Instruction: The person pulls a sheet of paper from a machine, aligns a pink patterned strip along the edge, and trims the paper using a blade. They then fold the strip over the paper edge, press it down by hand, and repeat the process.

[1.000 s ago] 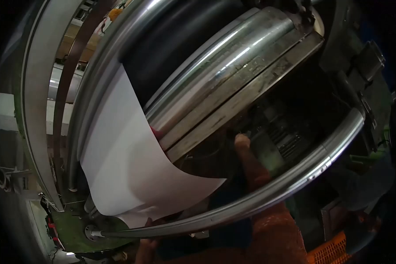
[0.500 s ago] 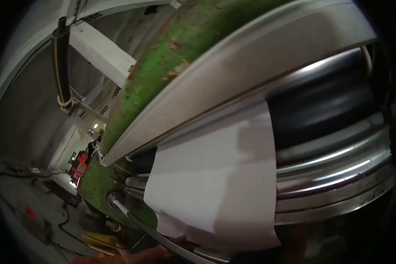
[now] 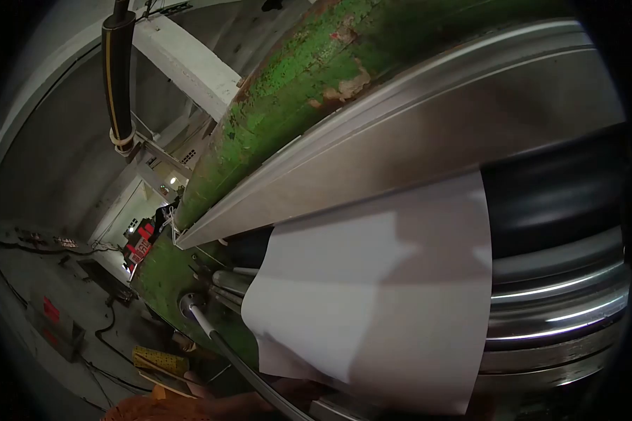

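A white sheet [image 3: 372,295] lies over the metal and black rollers, its upper edge at the long metal bar. My left hand [image 3: 298,387] is at the sheet's lower left edge, dim and mostly hidden, at the end of a forearm with an orange sleeve [image 3: 154,408]. Its fingers cannot be made out, nor whether it holds the sheet. A dark rod [image 3: 249,372] crosses in front of that forearm. My right hand is not visible. A head-shaped shadow falls across the sheet's right half.
Black roller [image 3: 555,189] and shiny metal rollers [image 3: 562,319] extend right. A broad metal bar [image 3: 428,140] runs below a green machine beam [image 3: 281,112]. Upper left hangs a black hose [image 3: 118,84]; a yellow object [image 3: 160,359] stands lower left.
The view has shifted, so the machine parts at left appear farther right. The sheet's right edge and lower corner show farther right, and its lower part hangs straighter.
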`<move>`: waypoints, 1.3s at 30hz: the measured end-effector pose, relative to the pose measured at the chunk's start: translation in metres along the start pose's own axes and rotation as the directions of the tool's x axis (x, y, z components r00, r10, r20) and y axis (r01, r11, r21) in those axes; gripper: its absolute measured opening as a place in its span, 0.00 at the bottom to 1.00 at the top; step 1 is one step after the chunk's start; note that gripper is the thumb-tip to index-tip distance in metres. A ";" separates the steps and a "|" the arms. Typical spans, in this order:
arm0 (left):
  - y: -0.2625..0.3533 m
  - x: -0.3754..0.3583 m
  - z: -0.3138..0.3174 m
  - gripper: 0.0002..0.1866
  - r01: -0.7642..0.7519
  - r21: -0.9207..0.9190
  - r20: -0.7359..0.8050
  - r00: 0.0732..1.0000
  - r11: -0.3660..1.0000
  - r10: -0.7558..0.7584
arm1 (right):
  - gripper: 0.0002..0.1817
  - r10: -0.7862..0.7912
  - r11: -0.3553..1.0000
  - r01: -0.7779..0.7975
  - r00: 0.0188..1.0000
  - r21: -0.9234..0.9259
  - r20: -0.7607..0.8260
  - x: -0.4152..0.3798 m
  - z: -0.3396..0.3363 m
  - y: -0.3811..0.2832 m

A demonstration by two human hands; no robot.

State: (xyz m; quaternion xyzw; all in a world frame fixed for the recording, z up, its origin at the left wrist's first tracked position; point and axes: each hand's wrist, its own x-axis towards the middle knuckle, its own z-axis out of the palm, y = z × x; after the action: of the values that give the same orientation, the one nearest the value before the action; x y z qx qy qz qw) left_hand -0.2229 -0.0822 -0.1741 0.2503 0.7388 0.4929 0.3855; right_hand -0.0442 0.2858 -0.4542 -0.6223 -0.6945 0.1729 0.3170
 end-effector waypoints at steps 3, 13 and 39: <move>-0.013 0.008 -0.024 0.20 -0.003 0.028 0.053 0.999 1.000 0.002 | 0.10 0.027 0.999 -0.027 0.999 -0.017 0.028 -0.033 0.000 0.019; -0.032 0.050 -0.029 0.19 -0.005 0.093 0.269 0.963 0.996 -0.020 | 0.10 0.146 0.983 -0.131 0.983 -0.130 0.109 -0.150 -0.074 0.090; 0.055 0.010 -0.018 0.13 -0.286 -0.085 0.180 0.938 0.954 0.297 | 0.19 -0.148 0.959 0.248 0.852 0.137 -0.503 0.065 -0.625 -0.312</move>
State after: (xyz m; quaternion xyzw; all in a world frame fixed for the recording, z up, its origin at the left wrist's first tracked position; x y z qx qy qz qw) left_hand -0.2438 -0.0625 -0.1230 0.3916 0.6387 0.5395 0.3842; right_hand 0.1285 0.2015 0.2201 -0.5360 -0.6321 0.0447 0.5578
